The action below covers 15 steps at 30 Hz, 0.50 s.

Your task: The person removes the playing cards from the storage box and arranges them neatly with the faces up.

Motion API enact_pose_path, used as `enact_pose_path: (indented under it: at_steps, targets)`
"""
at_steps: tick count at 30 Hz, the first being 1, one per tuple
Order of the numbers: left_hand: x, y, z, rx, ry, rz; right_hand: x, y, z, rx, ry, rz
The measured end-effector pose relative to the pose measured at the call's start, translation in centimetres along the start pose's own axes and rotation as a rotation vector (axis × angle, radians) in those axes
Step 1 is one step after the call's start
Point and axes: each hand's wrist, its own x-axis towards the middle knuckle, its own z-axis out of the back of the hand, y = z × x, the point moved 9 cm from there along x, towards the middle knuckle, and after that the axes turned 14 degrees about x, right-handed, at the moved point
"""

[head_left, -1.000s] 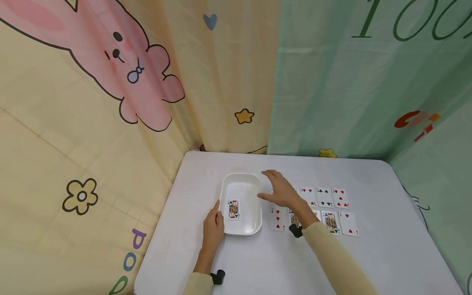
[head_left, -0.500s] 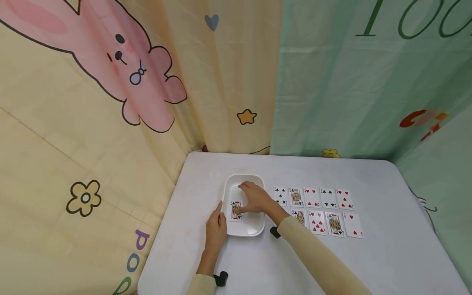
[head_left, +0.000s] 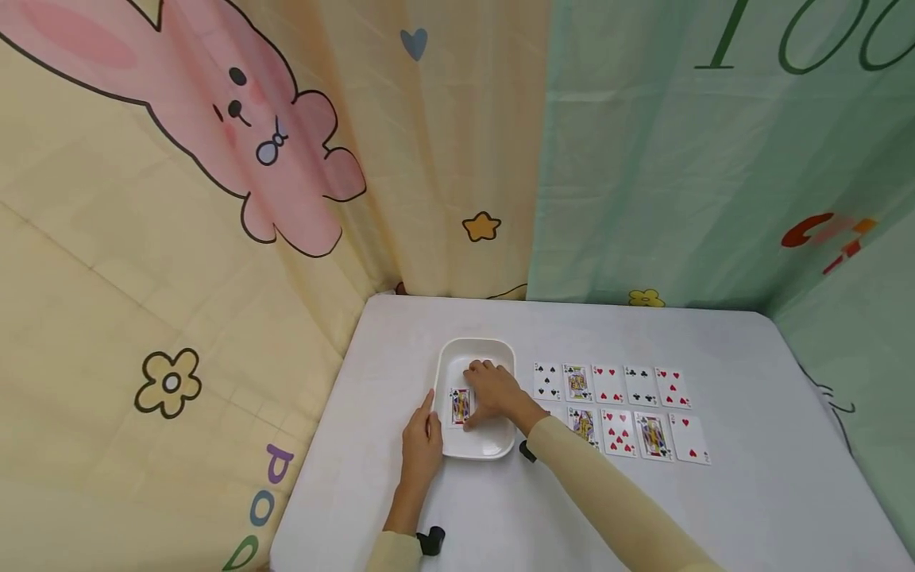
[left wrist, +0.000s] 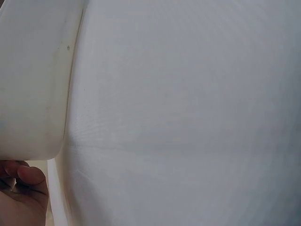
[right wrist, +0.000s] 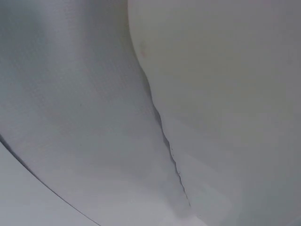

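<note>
In the head view, a white rectangular tray [head_left: 477,450] stands on the table with a face playing card [head_left: 460,407] lying face up inside. My left hand [head_left: 422,445] grips the tray's left side near its front corner. The left wrist view shows its curled fingertips [left wrist: 32,175] at the end of the tray wall [left wrist: 33,94]. My right hand [head_left: 496,395] reaches into the tray, thumb and fingers spread. Its thumb is right at the card's lower right corner, the fingertips beyond the card's far edge. No fingers show in the right wrist view, only pale surfaces.
Right of the tray, two rows of face-up playing cards lie on the white table [head_left: 758,381], among them a two of hearts [head_left: 689,438] and a face card [head_left: 654,436]. My right forearm [head_left: 600,492] covers part of the front row. Printed curtains [head_left: 457,143] hang around the table.
My right hand has moved left from above the cards into the tray, then lowered beside the card there. My left hand stays at the tray's side.
</note>
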Motion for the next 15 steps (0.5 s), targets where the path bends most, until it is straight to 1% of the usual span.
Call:
enact_pose_path:
  at_steps: [6, 15]
  targets:
    - [-0.07, 0.04, -0.09, 0.003, 0.019, 0.013, -0.12, 0.1, -0.24, 0.005, 0.009, 0.02]
    - [0.09, -0.14, -0.05, 0.011, -0.009, -0.013, -0.42, 0.46, -0.93, 0.006, 0.035, 0.04]
